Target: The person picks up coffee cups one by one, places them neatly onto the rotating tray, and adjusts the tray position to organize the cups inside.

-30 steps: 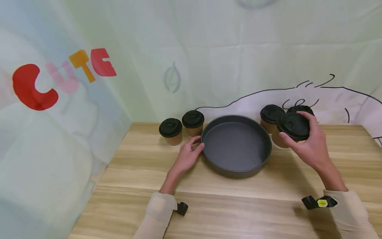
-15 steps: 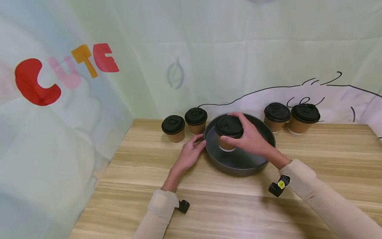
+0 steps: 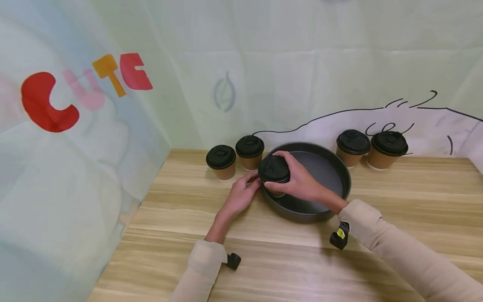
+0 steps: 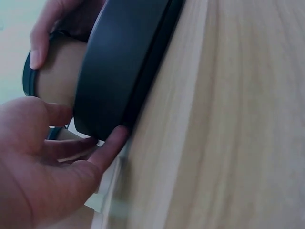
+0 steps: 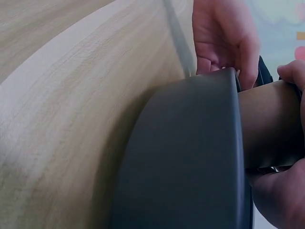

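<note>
A dark grey round cake pan (image 3: 302,216) stands on the wooden table. My left hand (image 3: 240,196) holds its left side, thumb at the rim and fingers along the outer wall (image 4: 112,71). With my right hand (image 3: 302,180) I grip a brown paper coffee cup (image 3: 277,191) near its black lid, fingers spread around both sides. The cup is upright, inside the pan against the left wall. In the right wrist view, the pan wall (image 5: 181,152) hides the cup's base, while its brown side (image 5: 269,124) shows above the rim.
Two lidded coffee cups, a front one (image 3: 221,163) and a rear one (image 3: 250,153), stand just left of the pan. Another pair, one cup (image 3: 352,147) beside a second (image 3: 388,149), stands to its right. A printed curtain (image 3: 279,84) hangs behind the table (image 3: 181,209).
My right hand has carried the coffee cup from the right-hand group leftward into the pan, then lower against its left wall. My left hand has stayed at the pan's left side.
</note>
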Demonstrator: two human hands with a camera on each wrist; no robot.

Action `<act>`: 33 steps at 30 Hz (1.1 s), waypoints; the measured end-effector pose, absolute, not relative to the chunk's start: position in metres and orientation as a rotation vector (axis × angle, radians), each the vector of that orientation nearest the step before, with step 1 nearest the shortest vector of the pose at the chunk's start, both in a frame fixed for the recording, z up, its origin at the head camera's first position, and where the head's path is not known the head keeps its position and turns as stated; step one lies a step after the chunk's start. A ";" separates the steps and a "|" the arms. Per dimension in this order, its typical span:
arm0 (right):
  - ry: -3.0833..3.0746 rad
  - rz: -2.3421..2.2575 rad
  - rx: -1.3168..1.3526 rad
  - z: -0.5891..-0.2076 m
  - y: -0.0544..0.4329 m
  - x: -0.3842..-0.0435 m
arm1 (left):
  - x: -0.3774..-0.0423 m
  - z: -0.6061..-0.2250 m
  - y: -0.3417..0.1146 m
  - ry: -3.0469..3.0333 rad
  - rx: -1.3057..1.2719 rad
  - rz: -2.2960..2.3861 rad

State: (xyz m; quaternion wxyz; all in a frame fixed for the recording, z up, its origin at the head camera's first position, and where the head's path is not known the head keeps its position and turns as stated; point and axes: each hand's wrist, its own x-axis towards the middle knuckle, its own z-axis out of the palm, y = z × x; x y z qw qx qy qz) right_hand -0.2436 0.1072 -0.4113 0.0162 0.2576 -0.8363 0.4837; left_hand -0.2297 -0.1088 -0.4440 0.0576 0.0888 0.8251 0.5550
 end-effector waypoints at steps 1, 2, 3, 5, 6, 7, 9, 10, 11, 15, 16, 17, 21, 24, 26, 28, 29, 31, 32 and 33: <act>-2.600 1.506 0.796 -0.412 0.107 -0.244 | -0.229 -0.443 -0.108 2.488 0.251 1.677; -2.600 1.507 0.791 -0.412 0.107 -0.244 | -0.229 -0.443 -0.107 2.447 0.231 1.698; -2.600 1.507 0.787 -0.412 0.107 -0.244 | -0.228 -0.442 -0.107 2.408 0.211 1.715; -2.598 1.507 0.783 -0.413 0.106 -0.244 | -0.227 -0.440 -0.106 2.293 0.159 1.775; -2.598 1.509 0.780 -0.414 0.106 -0.244 | -0.226 -0.439 -0.105 2.246 0.136 1.796; -2.596 1.514 0.777 -0.414 0.105 -0.244 | -0.226 -0.438 -0.105 2.198 0.115 1.814; -2.595 1.519 0.774 -0.414 0.105 -0.244 | -0.224 -0.435 -0.104 2.127 0.075 1.827; -2.596 1.519 0.771 -0.415 0.104 -0.244 | -0.224 -0.434 -0.104 2.091 0.062 1.832; -2.598 1.521 0.770 -0.415 0.104 -0.244 | -0.223 -0.433 -0.104 2.065 0.055 1.832; -2.632 1.496 0.766 -0.417 0.109 -0.241 | -0.221 -0.431 -0.103 2.006 0.052 1.833; -2.643 1.489 0.757 -0.417 0.112 -0.239 | -0.221 -0.431 -0.103 1.995 0.050 1.838; -2.644 1.475 0.746 -0.417 0.116 -0.237 | -0.220 -0.430 -0.103 1.988 0.046 1.843; -2.587 1.312 0.636 -0.420 0.152 -0.228 | -0.219 -0.431 -0.100 1.964 0.046 1.864; -2.538 1.143 0.491 -0.426 0.186 -0.222 | -0.219 -0.432 -0.098 1.954 0.039 1.877; -2.529 1.077 0.382 -0.430 0.207 -0.218 | -0.219 -0.432 -0.098 1.953 0.031 1.885; -2.523 1.060 0.280 -0.437 0.224 -0.215 | -0.219 -0.433 -0.099 1.950 0.025 1.890; -2.517 1.068 0.238 -0.440 0.231 -0.213 | -0.220 -0.433 -0.100 1.951 0.025 1.891; -2.531 1.095 0.192 -0.444 0.242 -0.212 | -0.220 -0.434 -0.101 1.950 0.017 1.891; -2.557 1.099 0.180 -0.445 0.247 -0.212 | -0.220 -0.434 -0.101 1.948 0.012 1.891; -2.592 1.108 0.165 -0.445 0.251 -0.212 | -0.221 -0.433 -0.101 1.950 0.011 1.891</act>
